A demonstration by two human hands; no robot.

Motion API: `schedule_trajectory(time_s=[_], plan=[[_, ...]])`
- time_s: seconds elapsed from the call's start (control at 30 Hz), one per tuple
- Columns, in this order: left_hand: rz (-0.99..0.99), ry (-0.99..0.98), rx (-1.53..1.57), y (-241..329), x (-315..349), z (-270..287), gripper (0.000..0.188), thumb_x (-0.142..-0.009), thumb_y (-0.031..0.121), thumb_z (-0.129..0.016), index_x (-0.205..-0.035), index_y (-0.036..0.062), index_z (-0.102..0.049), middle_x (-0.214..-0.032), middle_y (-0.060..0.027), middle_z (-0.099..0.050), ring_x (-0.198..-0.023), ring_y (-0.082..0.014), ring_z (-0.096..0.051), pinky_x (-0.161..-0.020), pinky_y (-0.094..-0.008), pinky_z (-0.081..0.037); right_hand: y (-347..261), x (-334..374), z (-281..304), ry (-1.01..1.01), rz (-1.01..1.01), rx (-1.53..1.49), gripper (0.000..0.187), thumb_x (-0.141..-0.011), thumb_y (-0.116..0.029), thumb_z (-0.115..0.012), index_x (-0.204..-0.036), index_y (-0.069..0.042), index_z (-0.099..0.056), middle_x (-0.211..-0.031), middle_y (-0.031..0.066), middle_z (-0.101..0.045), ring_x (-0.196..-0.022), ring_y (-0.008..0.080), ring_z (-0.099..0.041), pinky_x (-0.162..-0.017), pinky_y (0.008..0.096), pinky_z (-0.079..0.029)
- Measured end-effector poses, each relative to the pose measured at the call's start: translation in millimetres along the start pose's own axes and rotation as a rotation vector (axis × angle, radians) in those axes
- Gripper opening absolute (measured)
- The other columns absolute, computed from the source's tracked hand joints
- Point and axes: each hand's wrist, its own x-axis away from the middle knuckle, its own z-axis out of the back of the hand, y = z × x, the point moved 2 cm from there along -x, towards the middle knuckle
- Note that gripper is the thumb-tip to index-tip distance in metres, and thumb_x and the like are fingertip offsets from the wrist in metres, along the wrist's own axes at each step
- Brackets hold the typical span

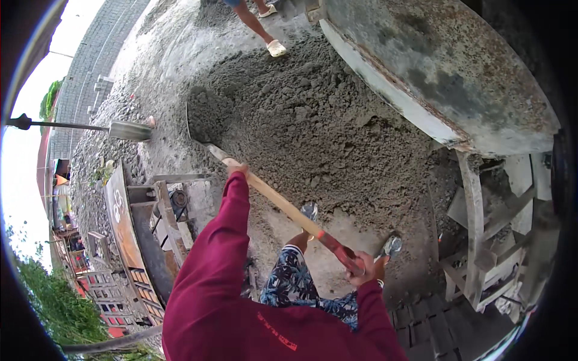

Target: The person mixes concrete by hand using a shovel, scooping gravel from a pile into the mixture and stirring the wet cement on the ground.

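Observation:
I hold a long shovel (pixel 280 201) slantwise across the view, its wooden shaft running up and left. My left hand (pixel 238 170) is closed round the shaft close to the blade. Lower right, my right hand (pixel 359 269) grips the red-painted handle end. The blade (pixel 194 129) lies at the left edge of a heap of damp grey mortar mix (pixel 307 120). A mound of mix covers most of the blade; whether it rests on the blade or behind it, I cannot tell.
A large rusty metal tub (pixel 445 72) leans over the heap at upper right, beside a wooden frame (pixel 475 228). Another person's leg (pixel 256 24) stands at the far edge. At left are a second shovel (pixel 129 130), gravel (pixel 90 174) and a tilted wooden frame (pixel 168 216).

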Motion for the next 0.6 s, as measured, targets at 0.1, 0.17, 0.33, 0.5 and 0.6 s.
schedule_trajectory(time_s=[0.1, 0.17, 0.33, 0.5, 0.6], plan=[[0.193, 0.061, 0.138, 31, 24, 41, 0.066, -0.066, 0.036, -0.075, -0.112, -0.0056, -0.054, -0.112, -0.0263, -0.062, -0.101, -0.0308, -0.065, -0.081, -0.0382, -0.055, -34, 8, -13, -0.127, 0.016, -0.267, 0.043, -0.085, -0.050, -0.048, -0.085, -0.009, -0.061, -0.058, 0.0033, -0.054, -0.048, 0.0196, -0.051, -0.046, 0.0373, -0.040], [0.118, 0.106, 0.268, 40, 62, 69, 0.060, -0.068, 0.034, -0.074, -0.111, -0.0014, -0.052, -0.100, -0.0213, -0.063, -0.092, -0.0309, -0.067, -0.075, -0.0399, -0.057, -62, 36, 12, -0.189, 0.051, -0.345, 0.034, -0.085, -0.044, -0.051, -0.087, -0.011, -0.061, -0.063, 0.0038, -0.057, -0.052, 0.0209, -0.054, -0.047, 0.0380, -0.042], [0.365, -0.537, 0.931, 52, 256, 17, 0.029, -0.076, 0.021, -0.067, -0.094, 0.0057, -0.050, -0.075, -0.0097, -0.053, -0.065, -0.0283, -0.059, -0.061, -0.0437, -0.055, -89, 163, 150, 0.211, 0.241, -0.230, 0.017, -0.079, -0.022, -0.060, -0.072, -0.008, -0.056, -0.059, 0.0070, -0.056, -0.050, 0.0206, -0.054, -0.048, 0.0356, -0.048], [0.585, -0.889, 0.850, 75, 541, -179, 0.017, -0.080, 0.015, -0.065, -0.083, 0.0086, -0.049, -0.068, -0.0048, -0.047, -0.052, -0.0203, -0.050, -0.048, -0.0412, -0.046, -1, 325, 335, 0.974, 0.536, 0.130, 0.011, -0.076, -0.015, -0.060, -0.079, -0.005, -0.062, -0.060, 0.0052, -0.057, -0.047, 0.0168, -0.053, -0.045, 0.0304, -0.043], [0.848, -1.399, 0.568, 43, 766, -248, 0.021, -0.078, 0.015, -0.069, -0.081, 0.0117, -0.049, -0.066, -0.0030, -0.047, -0.052, -0.0198, -0.049, -0.056, -0.0443, -0.048, 70, 480, 387, 1.225, 0.576, 0.189, 0.022, -0.079, -0.017, -0.057, -0.090, -0.003, -0.070, -0.076, 0.0082, -0.064, -0.079, 0.0224, -0.060, -0.080, 0.0368, -0.045]])
